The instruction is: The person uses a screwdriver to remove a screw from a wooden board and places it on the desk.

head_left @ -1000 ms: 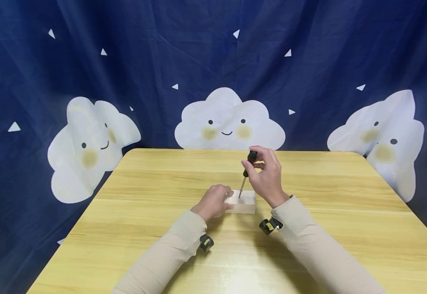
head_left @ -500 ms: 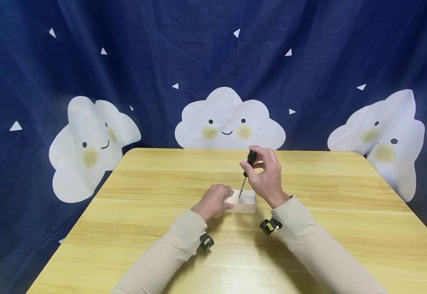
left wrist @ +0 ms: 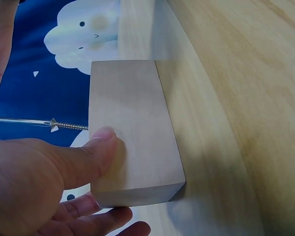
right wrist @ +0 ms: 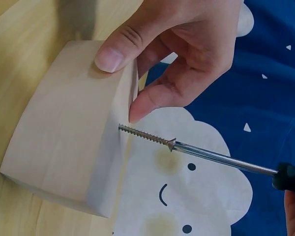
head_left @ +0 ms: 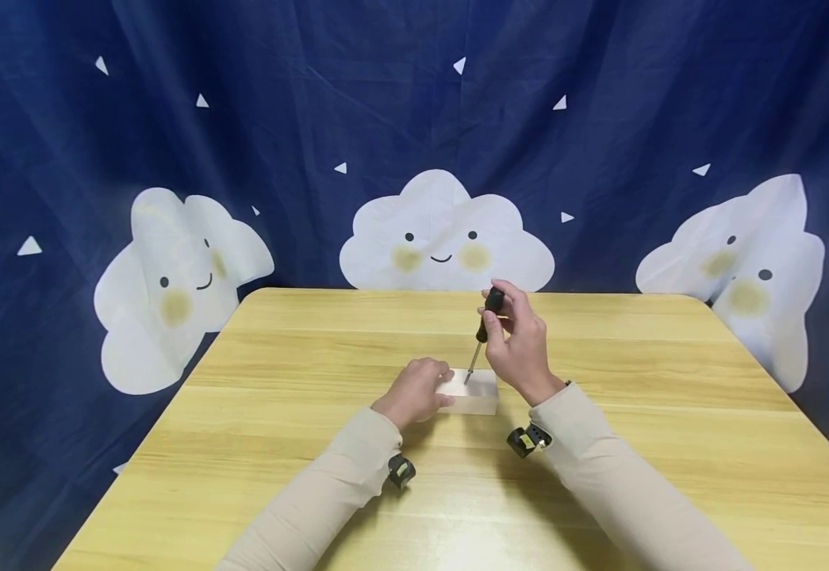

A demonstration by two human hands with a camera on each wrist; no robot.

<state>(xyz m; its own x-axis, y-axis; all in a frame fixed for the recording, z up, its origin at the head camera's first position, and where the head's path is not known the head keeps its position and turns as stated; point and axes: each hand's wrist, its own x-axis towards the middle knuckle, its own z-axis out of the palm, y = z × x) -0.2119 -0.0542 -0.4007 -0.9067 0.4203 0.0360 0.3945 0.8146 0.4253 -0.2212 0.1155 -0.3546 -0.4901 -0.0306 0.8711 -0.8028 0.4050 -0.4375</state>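
Observation:
A pale wooden block (head_left: 481, 403) lies on the table, and my left hand (head_left: 416, 390) grips its left end, thumb on the near side face in the left wrist view. From the block's top face stands a threaded screw (right wrist: 145, 134), its tip in the wood and most of its thread showing. The tip of a screwdriver (right wrist: 226, 159) meets the screw head; its shaft is steel and its handle black. My right hand (head_left: 521, 345) holds that handle (head_left: 489, 305) between thumb and fingers above the block. The screwdriver leans slightly to the right in the head view.
The light wood-grain table (head_left: 300, 341) extends around the block on all sides. Behind it hangs a dark blue curtain (head_left: 300, 95) with smiling white clouds. A black wrist camera (head_left: 401, 471) sits at the left cuff, another wrist camera (head_left: 526, 439) at the right cuff.
My right thumb and fingers have shifted around the screwdriver handle, and the handle's top leans slightly farther right. My left hand and the block have stayed in place.

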